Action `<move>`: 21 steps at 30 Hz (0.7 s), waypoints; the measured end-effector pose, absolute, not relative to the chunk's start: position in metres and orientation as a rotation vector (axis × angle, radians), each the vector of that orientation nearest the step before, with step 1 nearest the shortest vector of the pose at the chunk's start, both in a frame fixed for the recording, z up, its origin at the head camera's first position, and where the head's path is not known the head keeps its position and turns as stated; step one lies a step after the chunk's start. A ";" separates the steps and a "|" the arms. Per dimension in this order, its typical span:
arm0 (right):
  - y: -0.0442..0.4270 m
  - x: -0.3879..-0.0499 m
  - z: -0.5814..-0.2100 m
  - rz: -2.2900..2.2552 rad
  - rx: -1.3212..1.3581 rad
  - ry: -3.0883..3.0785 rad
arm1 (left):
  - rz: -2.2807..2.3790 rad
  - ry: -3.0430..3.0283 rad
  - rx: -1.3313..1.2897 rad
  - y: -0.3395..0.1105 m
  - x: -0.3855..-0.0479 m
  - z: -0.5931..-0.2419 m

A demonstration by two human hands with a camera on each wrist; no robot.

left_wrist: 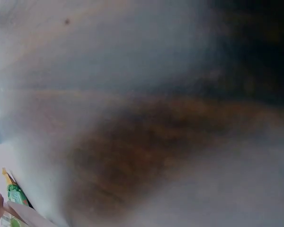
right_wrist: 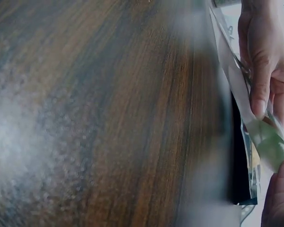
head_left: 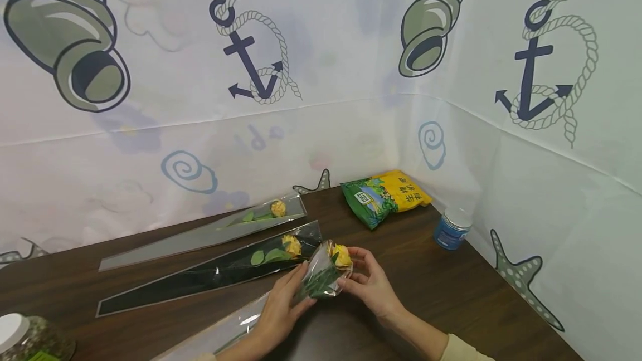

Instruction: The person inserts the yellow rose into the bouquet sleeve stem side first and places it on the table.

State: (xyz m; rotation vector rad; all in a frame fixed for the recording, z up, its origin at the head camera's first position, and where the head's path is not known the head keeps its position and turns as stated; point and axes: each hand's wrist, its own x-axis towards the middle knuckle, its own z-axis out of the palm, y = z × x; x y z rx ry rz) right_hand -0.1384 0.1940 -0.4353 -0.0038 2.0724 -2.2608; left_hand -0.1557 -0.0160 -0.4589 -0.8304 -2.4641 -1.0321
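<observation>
A yellow rose (head_left: 342,256) with green leaves lies in a clear flower sleeve (head_left: 321,276), its bloom at the wide end. My left hand (head_left: 281,308) grips the sleeve below the bloom; in the right wrist view the left thumb and fingers (right_wrist: 261,97) pinch its edge. My right hand (head_left: 372,287) holds the wide end beside the bloom, thumb and fingers on the film. Green leaf (right_wrist: 270,144) shows between both hands there. The sleeve's narrow part (head_left: 215,327) runs under the left forearm. The left wrist view is mostly blurred.
Behind the hands lie a black-backed sleeve (head_left: 200,280) and a pale sleeve (head_left: 165,247), each with a yellow rose. A green-yellow bag (head_left: 386,196) and blue can (head_left: 451,230) stand at the back right. A white-lidded jar (head_left: 37,338) is front left. Printed cloth (head_left: 321,127) hangs behind.
</observation>
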 end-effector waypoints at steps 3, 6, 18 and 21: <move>0.194 -0.138 -0.435 -2.255 -0.019 2.069 | -1.066 -2.467 -0.835 -0.016 -0.155 -0.460; 0.193 -0.138 -0.434 -2.253 -0.039 2.065 | -1.103 -2.471 -0.829 -0.016 -0.154 -0.460; 0.184 -0.137 -0.438 -2.263 -0.061 2.127 | -1.151 -2.450 -0.825 -0.014 -0.154 -0.460; 0.183 -0.137 -0.438 -2.299 -0.038 2.114 | -1.154 -2.439 -0.845 -0.013 -0.154 -0.459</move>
